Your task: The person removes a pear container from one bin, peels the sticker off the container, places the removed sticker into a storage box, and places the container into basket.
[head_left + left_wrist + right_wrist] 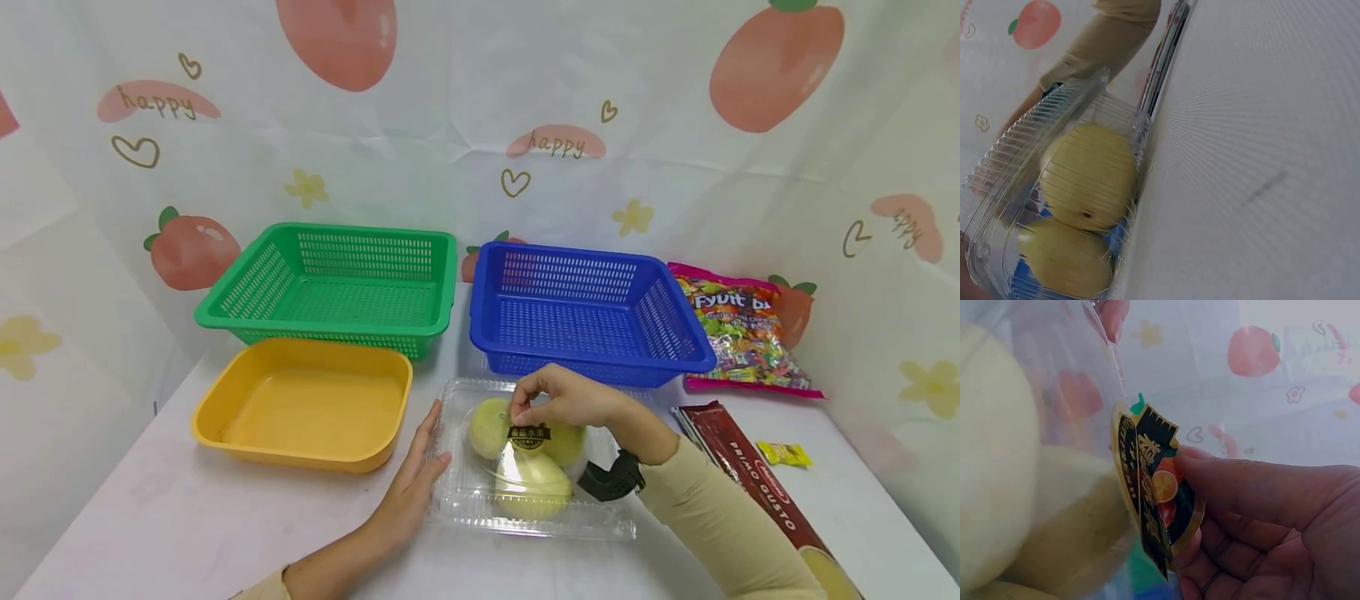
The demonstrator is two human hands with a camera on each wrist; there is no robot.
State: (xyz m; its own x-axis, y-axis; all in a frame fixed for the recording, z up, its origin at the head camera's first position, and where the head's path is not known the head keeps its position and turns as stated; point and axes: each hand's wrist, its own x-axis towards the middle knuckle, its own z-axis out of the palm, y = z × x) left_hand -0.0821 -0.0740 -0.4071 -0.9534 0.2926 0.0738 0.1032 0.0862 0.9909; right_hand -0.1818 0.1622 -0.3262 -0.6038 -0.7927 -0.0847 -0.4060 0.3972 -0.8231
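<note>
A clear plastic clamshell box point(468, 500) lies on the table with pale yellow round fruits point(536, 483) inside; two fruits point(1088, 175) show through its ribbed side in the left wrist view. On its lid is a black-and-gold label point(528, 437). My right hand point(562, 398) pinches the edge of that label point(1166, 487) between thumb and finger, and in the right wrist view the label stands partly lifted and folded from the plastic. Along the box's left side rests my left hand point(408, 487), its fingers extended and its thumb at the lid's edge.
Behind the box stand a green basket point(435, 321) and a blue basket point(585, 367). A yellow tray point(300, 417) is at the left. Rightward lie a colourful candy bag point(750, 333), a long dark red packet point(772, 492) and a small yellow wrapped sweet point(783, 453).
</note>
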